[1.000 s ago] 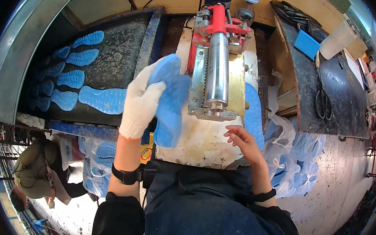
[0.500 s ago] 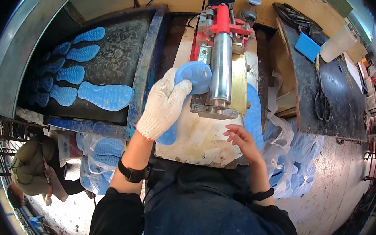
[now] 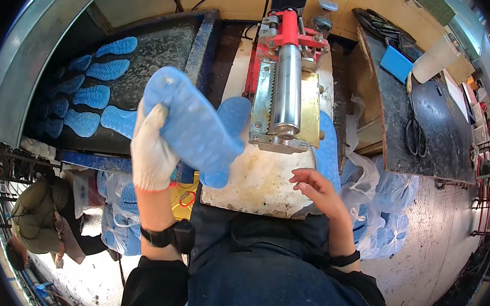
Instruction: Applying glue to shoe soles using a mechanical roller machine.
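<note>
My left hand point(image 3: 155, 148), in a white knit glove, grips a blue shoe sole point(image 3: 192, 122) at its left side, thumb across its face. The sole is tilted, its lower end pointing right. Bare, my right hand point(image 3: 317, 189) hovers over the front of the worn pale board point(image 3: 254, 180), fingers apart with nothing in them. Beyond it stands a machine with a steel roller point(image 3: 288, 92), a red frame point(image 3: 290, 31) and a brass-coloured plate point(image 3: 313, 106). Another blue sole point(image 3: 233, 115) lies left of the roller, partly hidden behind the held one, and more blue shows at its right point(image 3: 328, 146).
A dark tray point(image 3: 155, 52) at the left holds several blue soles point(image 3: 91, 96). Clear bags of soles point(image 3: 392, 230) stand on the floor. The right-hand bench point(image 3: 431, 152) bears black scissors point(image 3: 415, 136) and a blue box point(image 3: 396, 62). A person point(image 3: 41, 214) is at lower left.
My left hand has moved left, away from the roller, carrying the sole, which now shows its full length. My right hand has stayed nearly in place.
</note>
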Tool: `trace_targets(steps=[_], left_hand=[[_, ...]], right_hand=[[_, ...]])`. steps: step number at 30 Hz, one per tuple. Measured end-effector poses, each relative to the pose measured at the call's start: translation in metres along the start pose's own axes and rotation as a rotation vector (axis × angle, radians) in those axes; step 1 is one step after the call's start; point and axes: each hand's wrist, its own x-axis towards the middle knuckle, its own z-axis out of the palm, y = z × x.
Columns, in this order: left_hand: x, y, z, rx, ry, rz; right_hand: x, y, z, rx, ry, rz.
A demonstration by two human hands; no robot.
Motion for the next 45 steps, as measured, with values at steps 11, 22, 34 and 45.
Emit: trace_targets(steps=[11, 22, 34, 45], left_hand=[[-0.081, -0.011, 0.051, 0.36, -0.418, -0.239], [-0.057, -0.008, 0.013, 0.292, -0.229, 0.046], [-0.017, -0.028, 0.051, 0.352, -0.306, 0.0], [0.061, -0.085, 0.072, 0.239, -0.28, -0.266]], right_hand=[[-0.012, -0.081, 0.047, -0.013, -0.544, -0.214], [-0.004, -0.089, -0.039, -0.525, 0.611, -0.433], [0.064, -0.105, -0.028, -0.921, 0.465, -0.644], [0.047, 0.02, -0.073, -0.402, 0.863, -0.33]])
